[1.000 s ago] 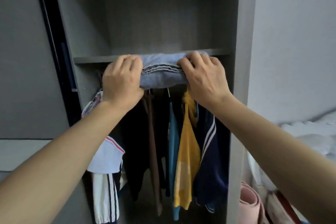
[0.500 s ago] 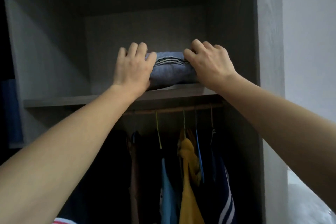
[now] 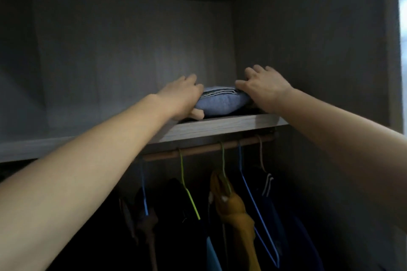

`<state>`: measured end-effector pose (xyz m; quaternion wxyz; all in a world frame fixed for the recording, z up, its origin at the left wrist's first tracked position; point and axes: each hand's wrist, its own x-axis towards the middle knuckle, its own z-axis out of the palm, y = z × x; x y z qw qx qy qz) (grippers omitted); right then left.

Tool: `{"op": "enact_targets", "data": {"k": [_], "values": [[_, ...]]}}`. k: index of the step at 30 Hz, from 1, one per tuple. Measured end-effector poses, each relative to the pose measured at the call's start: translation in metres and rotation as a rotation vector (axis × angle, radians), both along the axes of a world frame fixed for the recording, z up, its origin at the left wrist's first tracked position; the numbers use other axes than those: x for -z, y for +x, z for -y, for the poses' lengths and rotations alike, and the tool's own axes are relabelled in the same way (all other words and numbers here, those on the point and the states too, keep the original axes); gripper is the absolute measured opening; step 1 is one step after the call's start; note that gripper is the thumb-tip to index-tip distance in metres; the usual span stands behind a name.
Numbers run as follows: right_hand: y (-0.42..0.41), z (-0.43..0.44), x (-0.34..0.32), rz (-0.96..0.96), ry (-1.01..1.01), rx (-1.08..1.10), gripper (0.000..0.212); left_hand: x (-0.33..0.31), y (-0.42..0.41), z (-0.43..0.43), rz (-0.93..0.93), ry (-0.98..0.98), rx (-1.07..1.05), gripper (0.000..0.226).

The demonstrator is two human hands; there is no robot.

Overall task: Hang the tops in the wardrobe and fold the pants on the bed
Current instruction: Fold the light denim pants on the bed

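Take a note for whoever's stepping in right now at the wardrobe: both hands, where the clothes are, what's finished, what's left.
Left hand: grips the left end of the folded blue-grey striped fabric bundle, thumb beneath, fingers over.
Right hand: open, fingers spread, thumb touching the bundle's right end.
Bundle: lies on the pale wooden wardrobe shelf, near its front edge.
Done: several tops, including a mustard-yellow top, hang from the wooden rail below.
Left: release the bundle; the bed is out of view, so remaining clothes are unknown.

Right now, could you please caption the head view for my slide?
Left hand holds folded blue pants on the wardrobe shelf, right hand open at their edge, above hung tops.
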<state>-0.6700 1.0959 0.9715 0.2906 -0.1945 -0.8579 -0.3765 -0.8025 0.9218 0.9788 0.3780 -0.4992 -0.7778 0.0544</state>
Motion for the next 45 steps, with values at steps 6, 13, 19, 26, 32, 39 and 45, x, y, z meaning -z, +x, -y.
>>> {"op": "enact_targets", "data": {"k": [6, 13, 19, 26, 32, 39, 45], "values": [[-0.019, -0.017, -0.009, 0.135, -0.437, -0.236, 0.029, -0.009, -0.049, -0.009, 0.074, -0.155, -0.014, 0.014], [-0.056, -0.058, -0.018, 0.079, -0.478, -0.203, 0.046, -0.027, -0.076, -0.063, -0.005, -0.192, -0.061, 0.029], [-0.089, -0.092, -0.023, 0.133, -0.531, -0.145, 0.046, -0.018, -0.092, -0.09, 0.02, -0.187, -0.078, 0.024], [-0.087, -0.083, -0.018, 0.302, -0.388, 0.013, 0.041, -0.014, -0.103, -0.092, 0.178, -0.214, -0.082, 0.02], [-0.066, -0.07, -0.021, -0.058, -0.359, -0.062, 0.046, -0.028, -0.088, -0.064, 0.071, -0.015, 0.052, 0.031], [-0.016, -0.028, -0.023, -0.484, -0.196, -0.2, 0.06, -0.051, -0.048, 0.002, -0.06, 0.464, 0.052, 0.055], [0.051, 0.018, 0.025, -0.522, 0.08, -0.092, 0.058, -0.007, -0.001, 0.006, -0.1, 0.6, 0.228, 0.067]]}}
